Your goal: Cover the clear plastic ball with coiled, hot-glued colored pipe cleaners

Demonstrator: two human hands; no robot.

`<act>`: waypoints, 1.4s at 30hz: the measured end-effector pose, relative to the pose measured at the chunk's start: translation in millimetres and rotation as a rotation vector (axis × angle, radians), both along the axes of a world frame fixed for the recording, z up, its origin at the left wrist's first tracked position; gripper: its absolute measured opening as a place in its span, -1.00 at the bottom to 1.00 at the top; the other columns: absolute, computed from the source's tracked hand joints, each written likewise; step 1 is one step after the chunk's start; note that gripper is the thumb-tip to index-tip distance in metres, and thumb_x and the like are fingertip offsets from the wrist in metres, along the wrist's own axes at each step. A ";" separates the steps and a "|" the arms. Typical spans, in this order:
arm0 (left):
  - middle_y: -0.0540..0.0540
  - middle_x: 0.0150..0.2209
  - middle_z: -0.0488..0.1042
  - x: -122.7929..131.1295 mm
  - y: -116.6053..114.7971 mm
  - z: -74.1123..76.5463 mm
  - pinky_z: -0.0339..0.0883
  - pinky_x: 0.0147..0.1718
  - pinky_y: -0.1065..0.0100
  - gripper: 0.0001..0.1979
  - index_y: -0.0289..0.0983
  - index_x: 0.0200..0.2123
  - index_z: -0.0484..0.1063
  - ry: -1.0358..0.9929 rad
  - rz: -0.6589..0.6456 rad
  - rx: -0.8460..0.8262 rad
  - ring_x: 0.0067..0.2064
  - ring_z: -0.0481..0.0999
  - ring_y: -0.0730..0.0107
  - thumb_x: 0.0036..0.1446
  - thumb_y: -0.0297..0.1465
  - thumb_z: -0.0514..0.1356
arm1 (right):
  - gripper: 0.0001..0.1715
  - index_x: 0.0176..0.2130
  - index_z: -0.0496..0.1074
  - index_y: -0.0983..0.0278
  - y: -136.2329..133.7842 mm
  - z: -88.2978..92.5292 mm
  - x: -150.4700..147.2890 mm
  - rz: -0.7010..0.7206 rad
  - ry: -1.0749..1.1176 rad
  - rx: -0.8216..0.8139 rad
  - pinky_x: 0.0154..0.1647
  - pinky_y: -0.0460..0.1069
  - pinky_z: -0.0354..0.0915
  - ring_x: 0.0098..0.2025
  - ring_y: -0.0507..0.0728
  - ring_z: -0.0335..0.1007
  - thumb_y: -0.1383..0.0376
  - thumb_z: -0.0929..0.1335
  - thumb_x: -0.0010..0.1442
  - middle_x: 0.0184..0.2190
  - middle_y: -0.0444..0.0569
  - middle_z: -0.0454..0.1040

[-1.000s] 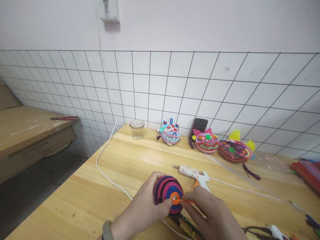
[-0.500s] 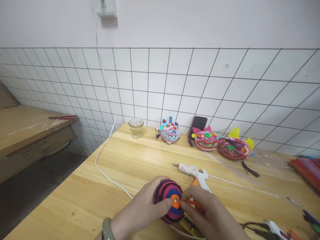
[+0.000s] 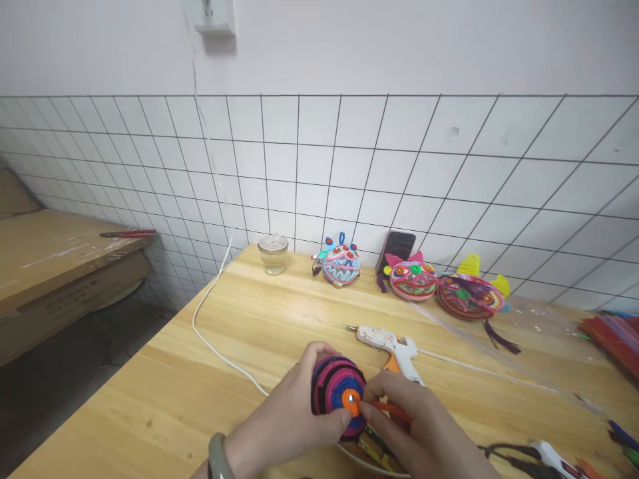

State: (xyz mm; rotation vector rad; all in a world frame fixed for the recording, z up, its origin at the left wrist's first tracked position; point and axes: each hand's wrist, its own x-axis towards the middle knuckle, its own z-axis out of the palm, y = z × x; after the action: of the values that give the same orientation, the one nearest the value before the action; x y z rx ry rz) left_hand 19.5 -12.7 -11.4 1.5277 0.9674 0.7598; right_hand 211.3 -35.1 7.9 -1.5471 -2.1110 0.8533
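A round piece (image 3: 329,384) wound in pink, black and blue rings has an orange centre with a small shiny spot. My left hand (image 3: 304,406) is wrapped round its left side, the thumb lying by the orange centre. With thumb and forefinger pinched, my right hand (image 3: 404,412) grips an orange strip (image 3: 394,410) whose end meets the centre. Just beyond my right hand lies a white glue gun (image 3: 382,339) with an orange trigger, its nozzle pointing left.
Along the wall stand a lidded glass (image 3: 273,256), a phone (image 3: 398,245) and several decorated round pieces (image 3: 341,265). A white cable (image 3: 210,342) crosses the wooden table (image 3: 150,399). Black-and-white tools (image 3: 546,459) lie at the lower right, red strips (image 3: 609,339) at the right edge.
The round piece has tilted slightly and shifted a little right in my left hand. My left thumb has moved right, below the orange centre. My right hand keeps its pinch.
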 end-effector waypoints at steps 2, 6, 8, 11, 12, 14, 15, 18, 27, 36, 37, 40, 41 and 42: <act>-0.08 -0.12 0.47 1.5 0.0 1.4 0.36 -0.14 0.24 -0.48 -0.18 -0.03 0.22 -0.015 -0.007 0.012 -0.13 0.47 0.22 -0.10 -0.48 0.28 | -0.80 -0.35 0.40 0.20 -0.2 -1.6 -0.5 -0.012 -0.001 -0.010 -0.42 -0.10 0.26 -0.39 0.09 0.40 0.24 0.22 0.19 -0.42 -0.12 0.51; -0.07 -0.13 0.47 3.3 0.0 2.1 0.37 -0.15 0.23 -0.52 -0.17 -0.06 0.24 -0.029 -0.012 0.013 -0.13 0.47 0.22 -0.09 -0.51 0.26 | -0.81 -0.37 0.40 0.20 -1.3 -3.9 -2.9 -0.037 0.003 -0.018 -0.41 -0.10 0.26 -0.38 0.09 0.40 0.24 0.23 0.18 -0.43 -0.12 0.50; -0.07 -0.13 0.47 4.3 -0.1 1.7 0.36 -0.13 0.22 -0.53 -0.17 -0.06 0.25 -0.057 -0.010 0.005 -0.12 0.47 0.21 -0.08 -0.53 0.24 | -0.81 -0.39 0.40 0.19 -2.0 -4.8 -4.1 -0.067 0.012 -0.008 -0.46 -0.10 0.24 -0.42 0.09 0.39 0.24 0.23 0.16 -0.47 -0.13 0.49; -0.11 -0.10 0.46 6.3 -0.3 1.3 0.35 -0.10 0.20 -0.54 -0.19 -0.05 0.27 -0.105 0.014 -0.004 -0.09 0.47 0.18 -0.07 -0.55 0.22 | -0.82 -0.41 0.40 0.19 -2.7 -6.0 -5.5 -0.089 0.021 0.023 -0.51 -0.10 0.20 -0.48 0.07 0.34 0.25 0.23 0.15 -0.51 -0.14 0.46; -0.12 -0.09 0.46 6.9 -0.3 1.1 0.35 -0.09 0.19 -0.54 -0.20 -0.05 0.27 -0.114 0.024 -0.004 -0.07 0.47 0.17 -0.07 -0.55 0.22 | -0.82 -0.41 0.39 0.20 -2.8 -6.3 -5.9 -0.086 0.022 0.034 -0.51 -0.11 0.19 -0.49 0.06 0.32 0.25 0.24 0.15 -0.52 -0.15 0.46; -0.14 -0.08 0.45 7.8 0.0 0.2 0.35 -0.08 0.19 -0.54 -0.20 -0.05 0.29 -0.121 0.041 0.003 -0.06 0.47 0.16 -0.08 -0.55 0.23 | -0.82 -0.42 0.38 0.20 -2.8 -6.8 -6.7 -0.085 0.015 0.049 -0.51 -0.11 0.18 -0.51 0.04 0.30 0.24 0.24 0.15 -0.53 -0.15 0.44; -0.14 -0.08 0.45 7.9 0.2 -0.5 0.35 -0.08 0.19 -0.54 -0.20 -0.05 0.29 -0.118 0.049 0.008 -0.06 0.47 0.16 -0.08 -0.55 0.23 | -0.81 -0.42 0.38 0.20 -2.7 -7.1 -7.0 -0.088 0.013 0.049 -0.51 -0.11 0.17 -0.51 0.04 0.29 0.23 0.24 0.15 -0.53 -0.16 0.44; -0.14 -0.07 0.46 7.4 1.2 -3.5 0.35 -0.08 0.19 -0.52 -0.20 -0.04 0.30 -0.095 0.060 0.014 -0.06 0.47 0.16 -0.08 -0.55 0.23 | -0.80 -0.42 0.39 0.20 -2.2 -8.1 -7.3 -0.110 0.023 0.022 -0.52 -0.12 0.17 -0.51 0.04 0.29 0.21 0.24 0.15 -0.55 -0.16 0.43; -0.08 -0.12 0.46 1.3 2.8 1.0 0.35 -0.13 0.24 -0.55 -0.18 -0.09 0.36 0.048 -0.026 0.042 -0.11 0.45 0.17 -0.12 -0.50 0.27 | -0.93 -0.37 0.42 0.16 -1.1 -1.0 0.1 -0.010 -0.050 0.073 -0.51 -0.12 0.16 -0.51 0.04 0.28 0.31 0.32 0.11 -0.52 -0.19 0.45; -0.07 -0.13 0.41 -5.3 2.9 7.0 0.34 -0.17 0.24 -0.55 -0.15 -0.09 0.40 0.202 -0.111 0.102 -0.14 0.44 0.15 -0.14 -0.41 0.30 | -0.88 -0.31 0.42 0.11 -3.3 -0.8 -0.5 0.032 -0.098 -0.025 -0.44 -0.10 0.22 -0.40 0.08 0.40 0.32 0.32 0.10 -0.44 -0.18 0.51; -0.08 -0.12 0.41 -5.6 3.1 6.1 0.34 -0.16 0.23 -0.55 -0.14 -0.09 0.40 0.196 -0.112 0.105 -0.13 0.43 0.15 -0.14 -0.41 0.30 | -0.87 -0.30 0.41 0.11 -3.3 -1.6 -0.8 0.040 -0.067 -0.039 -0.41 -0.10 0.24 -0.38 0.08 0.41 0.32 0.31 0.11 -0.42 -0.19 0.51; -0.10 -0.04 0.38 -6.4 4.5 1.1 0.31 -0.07 0.20 -0.42 -0.14 0.02 0.32 0.122 -0.094 0.049 -0.05 0.42 0.13 -0.14 -0.41 0.32 | -0.88 -0.28 0.39 0.13 -2.9 -4.8 -0.9 0.043 -0.010 -0.059 -0.41 -0.10 0.25 -0.39 0.07 0.40 0.32 0.28 0.13 -0.41 -0.18 0.49; -0.11 0.00 0.36 -6.5 5.1 -1.1 0.30 -0.05 0.19 -0.34 -0.13 0.09 0.24 0.080 -0.085 0.001 -0.02 0.41 0.13 -0.14 -0.42 0.33 | -0.88 -0.28 0.39 0.14 -2.5 -5.9 -0.5 0.037 0.004 -0.062 -0.42 -0.10 0.26 -0.40 0.06 0.39 0.31 0.28 0.13 -0.41 -0.17 0.48; -0.12 0.03 0.34 -6.4 5.9 -3.3 0.29 -0.04 0.18 -0.26 -0.12 0.14 0.15 0.033 -0.069 -0.049 -0.01 0.42 0.14 -0.13 -0.43 0.33 | -0.89 -0.28 0.38 0.15 -2.1 -7.1 0.0 0.035 0.024 -0.066 -0.41 -0.10 0.27 -0.40 0.07 0.39 0.30 0.27 0.14 -0.40 -0.16 0.47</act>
State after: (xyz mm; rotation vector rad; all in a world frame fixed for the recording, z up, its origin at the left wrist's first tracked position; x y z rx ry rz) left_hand 13.1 -6.8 -14.8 1.5269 0.9461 0.6596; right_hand 211.3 -37.2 0.8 -1.5288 -2.1186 0.9583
